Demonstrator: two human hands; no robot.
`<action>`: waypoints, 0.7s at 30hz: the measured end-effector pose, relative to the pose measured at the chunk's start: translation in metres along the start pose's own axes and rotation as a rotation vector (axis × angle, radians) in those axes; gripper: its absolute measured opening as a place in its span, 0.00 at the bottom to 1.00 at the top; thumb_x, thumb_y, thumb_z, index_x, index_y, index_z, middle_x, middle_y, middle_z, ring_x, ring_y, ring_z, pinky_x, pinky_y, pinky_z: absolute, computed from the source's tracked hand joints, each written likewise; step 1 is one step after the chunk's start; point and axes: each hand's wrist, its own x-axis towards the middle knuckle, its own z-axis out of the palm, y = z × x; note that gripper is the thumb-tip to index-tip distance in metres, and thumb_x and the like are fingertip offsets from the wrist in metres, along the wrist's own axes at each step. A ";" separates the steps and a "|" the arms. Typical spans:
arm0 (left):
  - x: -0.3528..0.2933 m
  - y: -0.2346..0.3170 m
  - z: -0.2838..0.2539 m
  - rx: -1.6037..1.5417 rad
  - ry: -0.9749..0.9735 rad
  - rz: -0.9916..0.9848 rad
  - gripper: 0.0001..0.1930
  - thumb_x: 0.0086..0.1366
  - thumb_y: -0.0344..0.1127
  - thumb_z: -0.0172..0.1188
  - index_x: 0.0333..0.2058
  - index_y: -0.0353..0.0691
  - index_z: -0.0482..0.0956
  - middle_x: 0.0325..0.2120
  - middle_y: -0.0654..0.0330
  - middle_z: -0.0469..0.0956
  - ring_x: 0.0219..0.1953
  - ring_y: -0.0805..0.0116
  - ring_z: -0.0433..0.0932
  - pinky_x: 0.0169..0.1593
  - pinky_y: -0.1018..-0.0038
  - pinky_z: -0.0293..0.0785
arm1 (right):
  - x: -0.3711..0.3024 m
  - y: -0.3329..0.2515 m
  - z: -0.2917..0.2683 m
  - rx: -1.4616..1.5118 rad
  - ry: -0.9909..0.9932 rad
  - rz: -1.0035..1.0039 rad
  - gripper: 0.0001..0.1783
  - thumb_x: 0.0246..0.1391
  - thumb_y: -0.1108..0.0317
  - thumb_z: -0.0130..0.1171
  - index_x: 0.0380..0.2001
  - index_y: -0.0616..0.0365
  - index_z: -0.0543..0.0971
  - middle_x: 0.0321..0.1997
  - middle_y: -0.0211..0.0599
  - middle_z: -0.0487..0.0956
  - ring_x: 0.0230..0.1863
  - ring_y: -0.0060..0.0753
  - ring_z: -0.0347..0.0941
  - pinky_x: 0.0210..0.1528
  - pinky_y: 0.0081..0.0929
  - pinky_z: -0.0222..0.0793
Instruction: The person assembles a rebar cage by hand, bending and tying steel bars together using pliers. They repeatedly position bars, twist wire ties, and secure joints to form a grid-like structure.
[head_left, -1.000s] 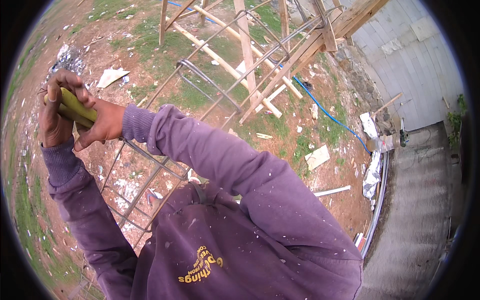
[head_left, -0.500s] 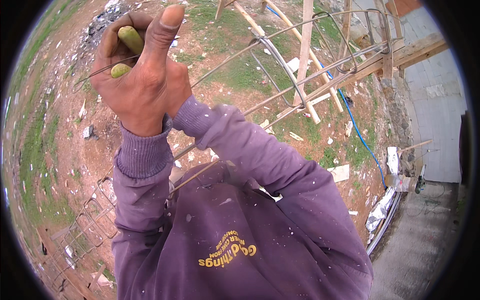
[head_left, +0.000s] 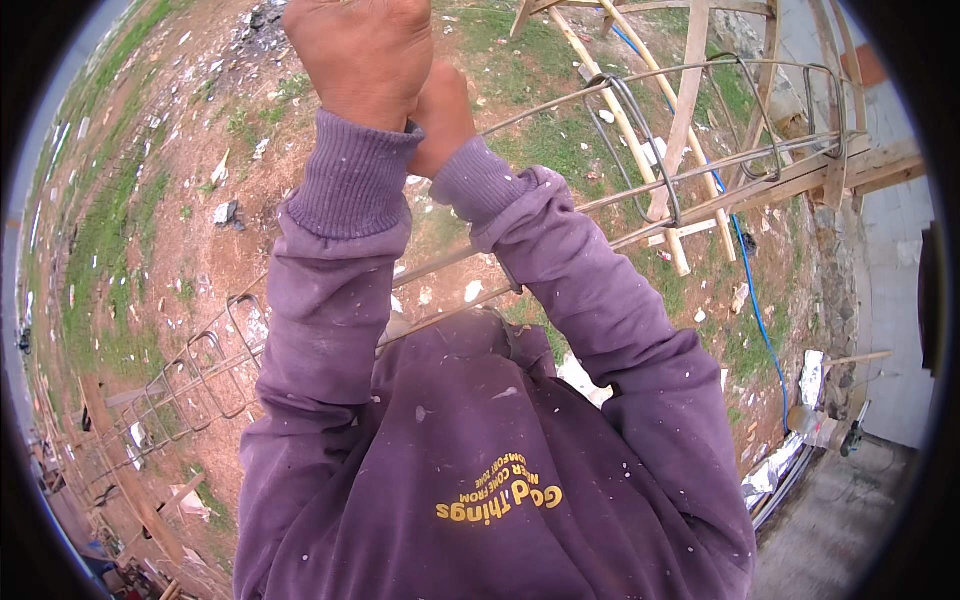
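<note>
At the top edge, my left hand (head_left: pixel 362 62) is seen from its back, closed like a fist; the frame cuts off its fingertips, and whatever it holds is out of sight. My right hand (head_left: pixel 444 118) crosses behind it, its fingers hidden by the left hand. Both wrists are close together. Beneath my forearms a rebar cage (head_left: pixel 625 232) runs from lower left to upper right. It has long steel bars and rectangular stirrups (head_left: pixel 640 150), and my sleeves hide part of it.
Wooden supports (head_left: pixel 690 95) and a timber beam (head_left: pixel 890 166) stand at the upper right. A blue hose (head_left: pixel 757 315) curves over littered soil and grass. Along the right lie a paved strip (head_left: pixel 890 320) and crumpled foil (head_left: pixel 770 470). Planks (head_left: pixel 115 470) sit at the lower left.
Both hands have moved up and right to the top edge. The green-ended, handle-like thing and thin wire seen at the hands before are now out of sight. The background has shifted right and down.
</note>
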 end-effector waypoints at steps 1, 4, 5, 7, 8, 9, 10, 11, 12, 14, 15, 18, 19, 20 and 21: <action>0.009 -0.010 -0.005 -0.058 -0.071 -0.038 0.19 0.59 0.45 0.75 0.33 0.42 0.73 0.29 0.67 0.70 0.28 0.80 0.68 0.29 0.82 0.63 | 0.000 -0.006 -0.008 0.003 0.002 -0.002 0.25 0.34 0.58 0.78 0.30 0.64 0.77 0.27 0.47 0.81 0.34 0.38 0.81 0.40 0.34 0.76; 0.050 -0.039 -0.032 -0.615 -0.920 -0.102 0.14 0.66 0.44 0.67 0.33 0.45 0.70 0.27 0.66 0.69 0.24 0.79 0.66 0.26 0.78 0.60 | 0.039 -0.007 -0.049 0.315 -0.688 0.244 0.23 0.38 0.57 0.81 0.32 0.60 0.82 0.32 0.35 0.84 0.36 0.30 0.82 0.39 0.29 0.77; 0.056 -0.041 -0.022 -0.644 -0.928 -0.128 0.16 0.67 0.45 0.66 0.39 0.41 0.72 0.29 0.64 0.72 0.27 0.76 0.70 0.30 0.77 0.67 | 0.044 0.001 -0.046 0.544 -0.843 0.284 0.19 0.42 0.60 0.80 0.32 0.59 0.82 0.29 0.32 0.83 0.28 0.26 0.79 0.33 0.25 0.76; 0.052 -0.040 -0.015 -0.479 -0.739 -0.194 0.23 0.65 0.46 0.67 0.49 0.35 0.73 0.34 0.60 0.77 0.33 0.71 0.77 0.38 0.74 0.77 | 0.043 0.012 -0.047 0.561 -0.773 0.355 0.19 0.41 0.62 0.80 0.31 0.60 0.82 0.27 0.32 0.82 0.24 0.25 0.77 0.29 0.24 0.74; 0.043 -0.027 -0.010 -0.289 -0.543 -0.230 0.27 0.64 0.46 0.69 0.52 0.33 0.73 0.36 0.58 0.78 0.35 0.69 0.79 0.42 0.73 0.79 | 0.043 0.016 -0.048 0.572 -0.739 0.399 0.19 0.41 0.63 0.80 0.31 0.61 0.82 0.25 0.33 0.81 0.22 0.25 0.76 0.27 0.23 0.73; 0.038 -0.012 -0.004 -0.060 -0.371 -0.196 0.40 0.56 0.47 0.76 0.60 0.29 0.68 0.40 0.53 0.79 0.42 0.65 0.81 0.50 0.69 0.80 | 0.035 0.005 -0.044 0.599 -0.593 0.370 0.19 0.39 0.65 0.81 0.30 0.62 0.81 0.23 0.32 0.78 0.17 0.20 0.72 0.23 0.22 0.71; 0.036 -0.025 -0.005 0.207 -0.134 -0.075 0.43 0.50 0.46 0.81 0.58 0.28 0.69 0.40 0.56 0.79 0.39 0.69 0.80 0.47 0.72 0.79 | 0.028 -0.001 -0.031 0.490 -0.369 0.391 0.16 0.41 0.67 0.78 0.28 0.63 0.79 0.23 0.40 0.80 0.21 0.33 0.77 0.27 0.29 0.73; 0.023 -0.029 0.006 0.335 0.031 0.095 0.44 0.48 0.47 0.82 0.56 0.27 0.70 0.39 0.57 0.78 0.38 0.70 0.79 0.46 0.75 0.78 | 0.023 0.004 -0.015 0.286 -0.128 0.079 0.16 0.41 0.68 0.76 0.28 0.64 0.78 0.25 0.45 0.81 0.25 0.41 0.79 0.31 0.34 0.74; 0.007 -0.030 0.020 0.462 0.197 0.260 0.44 0.47 0.48 0.83 0.55 0.26 0.71 0.39 0.58 0.78 0.37 0.71 0.78 0.45 0.77 0.78 | 0.018 0.003 -0.007 0.248 -0.018 0.057 0.17 0.41 0.67 0.75 0.29 0.65 0.78 0.27 0.49 0.81 0.29 0.46 0.80 0.34 0.37 0.75; 0.006 -0.023 0.017 0.261 0.138 0.188 0.29 0.54 0.47 0.78 0.45 0.32 0.76 0.32 0.61 0.76 0.30 0.75 0.73 0.34 0.81 0.72 | 0.005 -0.002 0.007 0.167 0.206 0.033 0.20 0.40 0.65 0.74 0.32 0.66 0.77 0.32 0.57 0.82 0.37 0.57 0.81 0.41 0.43 0.75; 0.010 -0.011 -0.010 0.186 -0.056 0.137 0.25 0.57 0.46 0.77 0.43 0.34 0.77 0.30 0.62 0.76 0.28 0.76 0.72 0.31 0.81 0.70 | 0.003 -0.006 0.010 0.070 0.190 0.022 0.21 0.39 0.64 0.75 0.33 0.66 0.77 0.33 0.56 0.82 0.37 0.56 0.82 0.41 0.42 0.76; 0.038 -0.029 -0.030 -0.307 -0.388 -0.085 0.15 0.68 0.45 0.65 0.39 0.39 0.77 0.25 0.64 0.74 0.22 0.78 0.69 0.25 0.81 0.64 | 0.022 -0.002 -0.013 0.134 -0.192 0.141 0.27 0.30 0.60 0.81 0.31 0.64 0.78 0.27 0.40 0.81 0.29 0.37 0.81 0.35 0.32 0.77; 0.054 -0.044 -0.037 -0.548 -0.724 -0.059 0.16 0.69 0.45 0.64 0.42 0.37 0.76 0.27 0.63 0.75 0.24 0.76 0.71 0.27 0.79 0.67 | 0.032 -0.004 -0.023 0.152 -0.332 0.152 0.28 0.29 0.59 0.82 0.30 0.64 0.79 0.25 0.36 0.80 0.27 0.33 0.80 0.34 0.31 0.76; 0.060 -0.038 -0.032 -0.782 -1.068 -0.031 0.18 0.69 0.46 0.63 0.45 0.35 0.76 0.29 0.61 0.76 0.26 0.74 0.73 0.29 0.78 0.71 | 0.041 -0.008 -0.030 0.172 -0.465 0.159 0.28 0.27 0.58 0.83 0.29 0.64 0.79 0.22 0.33 0.79 0.25 0.30 0.78 0.32 0.30 0.76; 0.059 -0.032 -0.031 -0.600 -0.854 -0.121 0.20 0.69 0.46 0.64 0.48 0.34 0.75 0.31 0.60 0.77 0.27 0.73 0.74 0.32 0.77 0.73 | 0.042 -0.008 -0.032 0.255 -0.507 0.246 0.27 0.29 0.59 0.82 0.29 0.65 0.79 0.22 0.35 0.79 0.26 0.32 0.79 0.33 0.30 0.76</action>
